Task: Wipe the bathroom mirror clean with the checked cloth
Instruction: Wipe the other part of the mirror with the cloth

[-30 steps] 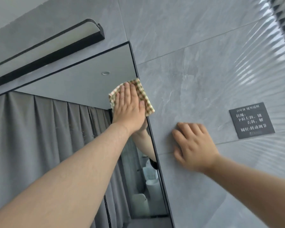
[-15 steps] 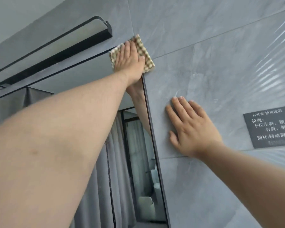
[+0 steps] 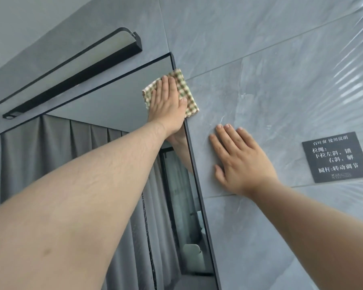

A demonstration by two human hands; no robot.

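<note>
The black-framed mirror (image 3: 105,101) fills the left of the view and reflects grey curtains. My left hand (image 3: 168,105) presses the green-and-cream checked cloth (image 3: 187,92) flat against the glass near the mirror's upper right corner, fingers straight. The cloth overlaps the frame's right edge onto the wall. My right hand (image 3: 241,162) rests flat with spread fingers on the grey wall tile, just right of the mirror frame and below the cloth.
A long black lamp bar (image 3: 71,74) is mounted above the mirror. A dark sign with white lettering (image 3: 336,156) hangs on the grey tiled wall (image 3: 260,59) to the right. Striped light falls at the far right.
My left hand and the cloth have slid down from the mirror's top right corner to a little below it. My right hand stays flat on the wall.
</note>
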